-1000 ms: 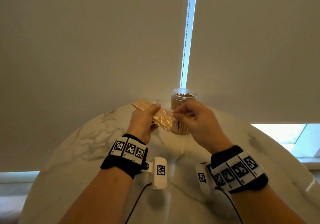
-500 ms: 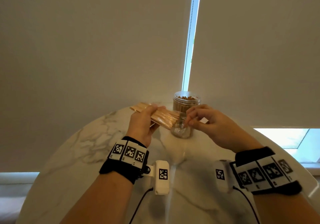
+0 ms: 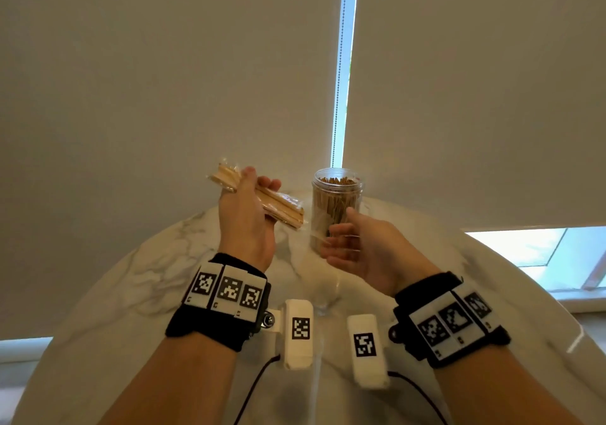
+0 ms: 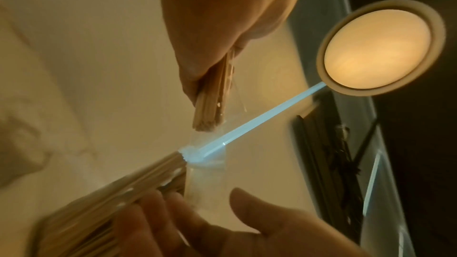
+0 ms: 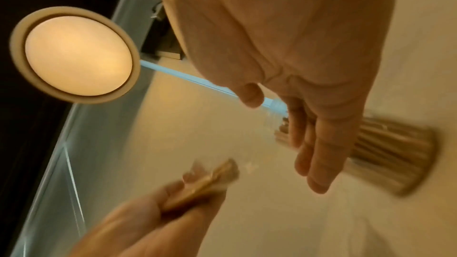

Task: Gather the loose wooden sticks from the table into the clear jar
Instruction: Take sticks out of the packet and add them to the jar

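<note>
A clear jar (image 3: 337,201) packed with wooden sticks stands upright at the far side of the marble table (image 3: 157,277). My left hand (image 3: 259,182) grips a bundle of wooden sticks (image 3: 282,208) in a clear wrapper, raised above the table left of the jar. The left wrist view shows the bundle's end (image 4: 210,108) poking out of the fist. My right hand (image 3: 339,232) is against the jar's near side, fingers (image 5: 316,155) straight and thumb up; the jar (image 5: 395,151) lies behind them. Whether it touches the glass is unclear.
Closed roller blinds hang right behind the table, with a bead cord (image 3: 339,63) in the gap above the jar. A bright window strip (image 3: 524,247) lies at the right. A round ceiling lamp (image 4: 378,46) shows in both wrist views.
My right hand left the bundle's end, passed the jar's rim and came down to the jar's side with its fingers spread. My left hand lifted the bundle up and to the left.
</note>
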A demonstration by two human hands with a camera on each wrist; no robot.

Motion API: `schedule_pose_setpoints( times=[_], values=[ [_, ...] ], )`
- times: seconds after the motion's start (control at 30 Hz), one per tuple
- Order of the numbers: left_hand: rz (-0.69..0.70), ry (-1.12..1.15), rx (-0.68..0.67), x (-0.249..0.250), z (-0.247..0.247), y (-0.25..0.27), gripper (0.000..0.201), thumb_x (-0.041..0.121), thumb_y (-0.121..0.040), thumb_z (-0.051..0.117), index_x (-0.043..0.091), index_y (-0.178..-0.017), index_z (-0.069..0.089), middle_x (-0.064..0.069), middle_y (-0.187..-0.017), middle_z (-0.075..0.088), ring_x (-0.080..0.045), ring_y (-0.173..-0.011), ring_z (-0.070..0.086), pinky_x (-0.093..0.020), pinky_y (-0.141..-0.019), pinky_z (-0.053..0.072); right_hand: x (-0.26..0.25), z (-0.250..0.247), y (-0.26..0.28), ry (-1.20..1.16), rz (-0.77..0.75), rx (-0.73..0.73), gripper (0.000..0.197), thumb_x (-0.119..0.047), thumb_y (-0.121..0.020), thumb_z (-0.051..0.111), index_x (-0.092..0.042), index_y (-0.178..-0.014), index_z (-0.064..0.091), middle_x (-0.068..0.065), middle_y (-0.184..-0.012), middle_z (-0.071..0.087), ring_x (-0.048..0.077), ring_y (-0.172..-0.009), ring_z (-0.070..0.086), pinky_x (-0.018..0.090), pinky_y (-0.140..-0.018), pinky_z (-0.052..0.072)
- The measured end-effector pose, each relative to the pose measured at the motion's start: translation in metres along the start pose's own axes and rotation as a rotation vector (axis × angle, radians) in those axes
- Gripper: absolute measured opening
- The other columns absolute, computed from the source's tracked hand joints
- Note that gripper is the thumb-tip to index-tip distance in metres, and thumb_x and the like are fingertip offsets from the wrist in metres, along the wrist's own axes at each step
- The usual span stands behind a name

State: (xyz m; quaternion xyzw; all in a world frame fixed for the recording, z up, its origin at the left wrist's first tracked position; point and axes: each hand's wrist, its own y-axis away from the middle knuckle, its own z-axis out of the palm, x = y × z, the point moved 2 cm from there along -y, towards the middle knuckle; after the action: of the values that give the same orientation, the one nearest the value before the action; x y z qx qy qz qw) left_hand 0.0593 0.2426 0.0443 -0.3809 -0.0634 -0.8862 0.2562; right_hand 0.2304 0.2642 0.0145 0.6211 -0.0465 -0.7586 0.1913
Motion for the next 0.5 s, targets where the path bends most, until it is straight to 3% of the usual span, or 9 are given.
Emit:
schedule_pose_setpoints(
  times=[0.1, 0.2, 0.33, 0.43, 0.5],
  values=[
    [0.085, -0.187, -0.207, -0.003, 0.025, 0.026, 0.011, 0.019, -0.102, 0.053, 0.017, -0.112, 0.055, 0.002, -0.079, 0.064, -0.015, -0.083, 0.066, -0.039, -0.080, 0.055, 0.010, 0.006, 0.000, -0.307, 0.144, -0.125, 0.048, -0.039, -0.106, 0.037, 0.002, -0.121, 0.058, 0.025, -0.103, 0.068, 0.038, -0.090, 0.071, 0.042, -0.082, 0.059],
    [0.123, -0.391, -0.370, -0.014, 0.039, 0.045, 0.019, 0.022, -0.099, 0.058, 0.019, -0.118, 0.055, -0.002, -0.092, 0.066, -0.010, -0.084, 0.067, -0.031, -0.076, 0.054, 0.021, 0.011, 0.001, -0.510, 0.215, -0.252, 0.043, -0.028, -0.106, 0.034, 0.002, -0.111, 0.064, 0.020, -0.087, 0.067, 0.031, -0.077, 0.071, 0.040, -0.080, 0.057],
    [0.160, -0.409, -0.384, -0.015, 0.040, 0.047, 0.025, 0.026, -0.097, 0.059, 0.024, -0.122, 0.054, -0.006, -0.107, 0.063, -0.015, -0.099, 0.066, -0.032, -0.083, 0.054, 0.028, 0.010, -0.001, -0.549, 0.246, -0.263, 0.038, -0.014, -0.102, 0.037, 0.003, -0.086, 0.066, 0.017, -0.072, 0.066, 0.028, -0.063, 0.070, 0.035, -0.079, 0.056],
    [0.115, -0.255, -0.357, -0.008, 0.040, 0.044, 0.029, 0.020, -0.101, 0.055, 0.018, -0.130, 0.052, -0.003, -0.099, 0.061, -0.015, -0.096, 0.063, -0.027, -0.079, 0.054, 0.031, 0.007, -0.003, -0.502, 0.243, -0.247, 0.037, -0.013, -0.101, 0.039, 0.004, -0.083, 0.067, 0.017, -0.073, 0.066, 0.028, -0.069, 0.071, 0.033, -0.070, 0.062],
    [0.077, -0.159, -0.354, -0.003, 0.040, 0.042, 0.032, 0.016, -0.101, 0.053, 0.013, -0.133, 0.051, -0.002, -0.091, 0.061, -0.017, -0.094, 0.061, -0.023, -0.072, 0.055, 0.033, 0.004, -0.008, -0.492, 0.236, -0.220, 0.034, -0.012, -0.101, 0.040, 0.005, -0.091, 0.068, 0.016, -0.073, 0.066, 0.027, -0.069, 0.070, 0.033, -0.064, 0.063]
  ],
)
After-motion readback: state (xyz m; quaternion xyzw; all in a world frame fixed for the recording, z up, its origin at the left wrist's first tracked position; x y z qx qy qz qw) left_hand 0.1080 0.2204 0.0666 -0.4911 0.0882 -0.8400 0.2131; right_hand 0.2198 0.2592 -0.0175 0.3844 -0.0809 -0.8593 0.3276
